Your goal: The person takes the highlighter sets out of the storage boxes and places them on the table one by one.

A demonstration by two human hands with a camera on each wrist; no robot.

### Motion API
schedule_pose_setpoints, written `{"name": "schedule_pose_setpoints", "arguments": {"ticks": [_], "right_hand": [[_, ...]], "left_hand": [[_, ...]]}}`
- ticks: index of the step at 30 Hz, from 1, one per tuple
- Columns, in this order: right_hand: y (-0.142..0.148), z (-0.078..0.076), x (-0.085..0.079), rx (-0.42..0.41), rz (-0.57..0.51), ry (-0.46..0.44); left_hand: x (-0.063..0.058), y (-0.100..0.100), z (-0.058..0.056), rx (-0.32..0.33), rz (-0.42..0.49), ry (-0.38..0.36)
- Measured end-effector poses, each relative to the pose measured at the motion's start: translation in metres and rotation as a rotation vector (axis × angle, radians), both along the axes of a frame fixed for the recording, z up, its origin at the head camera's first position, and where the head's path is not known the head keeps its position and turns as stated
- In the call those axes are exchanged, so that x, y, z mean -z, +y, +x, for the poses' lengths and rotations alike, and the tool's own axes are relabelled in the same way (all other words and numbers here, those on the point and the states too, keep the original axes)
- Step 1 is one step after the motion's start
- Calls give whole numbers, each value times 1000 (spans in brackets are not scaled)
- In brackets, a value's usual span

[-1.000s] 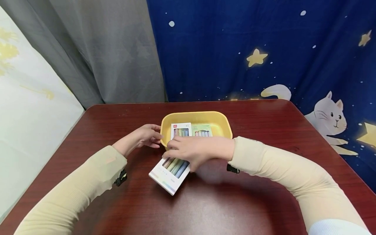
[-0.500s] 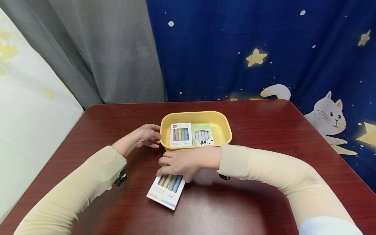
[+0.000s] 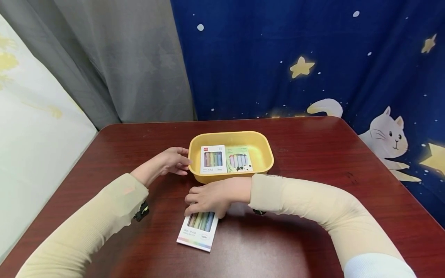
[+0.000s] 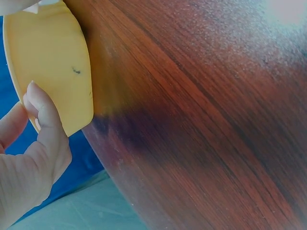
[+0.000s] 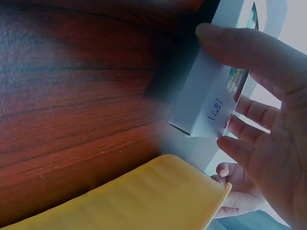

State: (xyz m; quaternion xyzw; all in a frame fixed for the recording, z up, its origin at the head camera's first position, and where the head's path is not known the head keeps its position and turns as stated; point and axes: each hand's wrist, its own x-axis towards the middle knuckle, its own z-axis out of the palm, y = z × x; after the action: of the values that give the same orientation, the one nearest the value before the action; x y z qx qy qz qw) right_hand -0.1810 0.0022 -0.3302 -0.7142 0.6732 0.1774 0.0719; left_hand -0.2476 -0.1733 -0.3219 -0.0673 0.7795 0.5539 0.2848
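Note:
My right hand (image 3: 210, 196) grips a white box of coloured pens (image 3: 199, 231), thumb on one side and fingers on the other, covering its far end. In the right wrist view the box (image 5: 206, 96) shows its plain side and the tip of its window. The box is in front of a yellow plastic bin (image 3: 263, 156), apart from it. At the bin's left end my left hand (image 3: 173, 161) pinches the rim; the left wrist view shows the thumb and a finger (image 4: 45, 112) on it. Inside the bin lie a smaller white pen box (image 3: 213, 165) and a green panda box (image 3: 239, 159), side by side.
The bin and boxes are on a dark red wooden table (image 3: 313, 154). Behind its far edge hang a grey curtain (image 3: 146, 65) and a blue curtain (image 3: 243, 58) with stars and a cat. A white patterned cloth (image 3: 34, 127) is along the left side.
My right hand has drawn the white pen box toward me, away from the bin, and turned it straighter. Both boxes in the bin are now uncovered. My left hand stays at the rim.

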Motion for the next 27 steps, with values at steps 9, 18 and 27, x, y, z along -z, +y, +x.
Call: {"name": "schedule_pose_setpoints", "arguments": {"ticks": [9, 18, 27], "right_hand": [[-3, 0, 5, -3, 72, -54], [-2, -2, 9, -14, 94, -48], [0, -5, 10, -41, 79, -45]], "left_hand": [[1, -2, 2, 7, 2, 3], [3, -1, 1, 6, 6, 2], [3, -2, 1, 16, 12, 12]]}}
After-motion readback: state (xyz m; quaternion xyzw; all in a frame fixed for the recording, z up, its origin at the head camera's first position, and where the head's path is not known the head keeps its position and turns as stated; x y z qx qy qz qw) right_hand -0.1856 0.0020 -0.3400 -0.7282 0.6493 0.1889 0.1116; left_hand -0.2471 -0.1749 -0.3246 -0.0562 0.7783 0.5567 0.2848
